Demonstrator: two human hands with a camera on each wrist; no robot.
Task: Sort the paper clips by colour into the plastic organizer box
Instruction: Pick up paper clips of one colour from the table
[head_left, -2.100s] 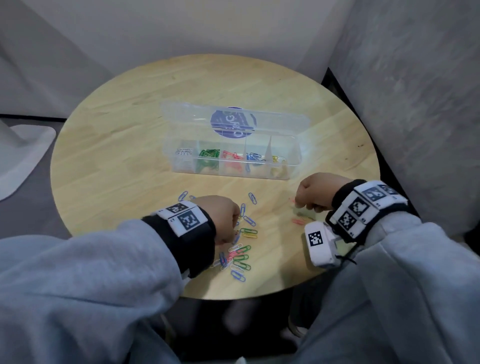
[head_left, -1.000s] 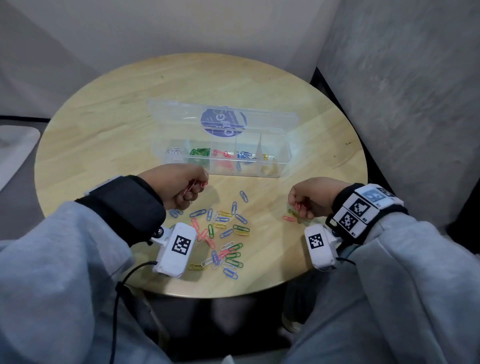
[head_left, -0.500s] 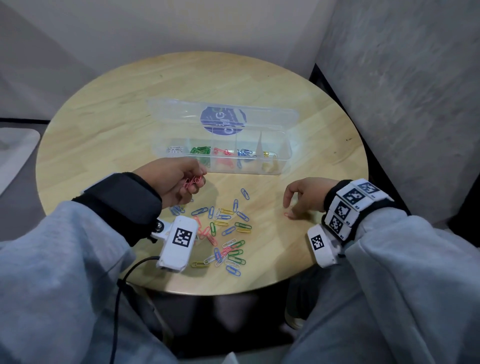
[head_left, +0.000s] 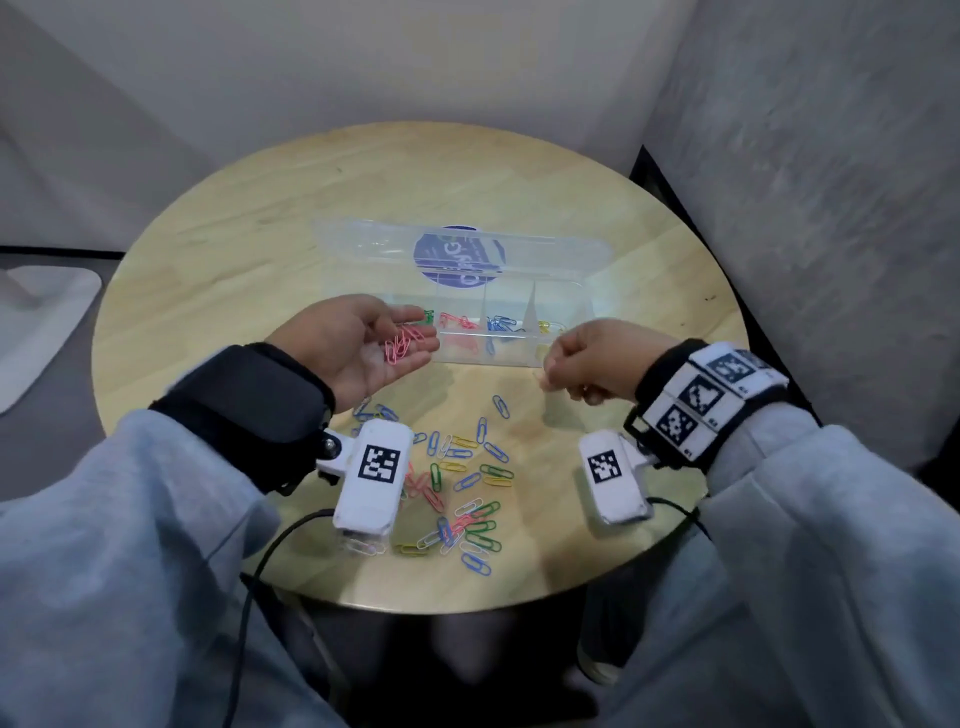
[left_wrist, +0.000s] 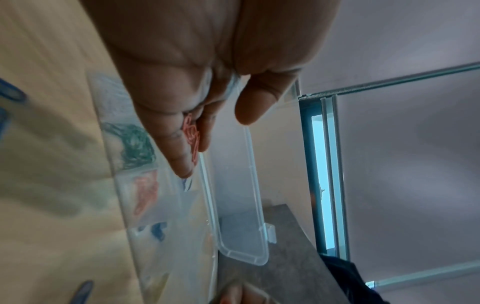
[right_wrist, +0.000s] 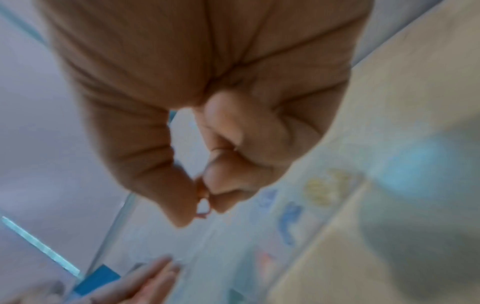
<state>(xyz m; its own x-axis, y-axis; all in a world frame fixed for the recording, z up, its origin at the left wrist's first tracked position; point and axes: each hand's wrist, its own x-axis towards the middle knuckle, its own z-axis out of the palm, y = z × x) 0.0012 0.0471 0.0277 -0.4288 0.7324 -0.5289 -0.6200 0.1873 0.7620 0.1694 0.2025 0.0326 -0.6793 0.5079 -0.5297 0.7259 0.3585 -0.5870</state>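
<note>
The clear plastic organizer box (head_left: 576, 347) stands open mid-table, with green, red, blue and yellow clips in separate compartments. My left hand (head_left: 363, 343) lies palm up at the box's left front, fingers straight, carrying several pink paper clips (head_left: 402, 344) (left_wrist: 191, 136). My right hand (head_left: 597, 366) hovers at the box's right front, and its thumb and forefinger pinch one pink clip (right_wrist: 203, 207). A loose pile of mixed-colour clips (head_left: 462, 488) lies on the table between my wrists.
The round wooden table (head_left: 249, 249) has its front edge close behind the clip pile. The box's lid (head_left: 467, 249) leans open at the back. Grey walls close in at the right and rear. White wrist cameras (head_left: 371, 478) hang over the pile.
My left hand has turned palm up and uncurled, showing the pink clips, and moved toward the box. My right hand has lifted off the table with a pinched pink clip.
</note>
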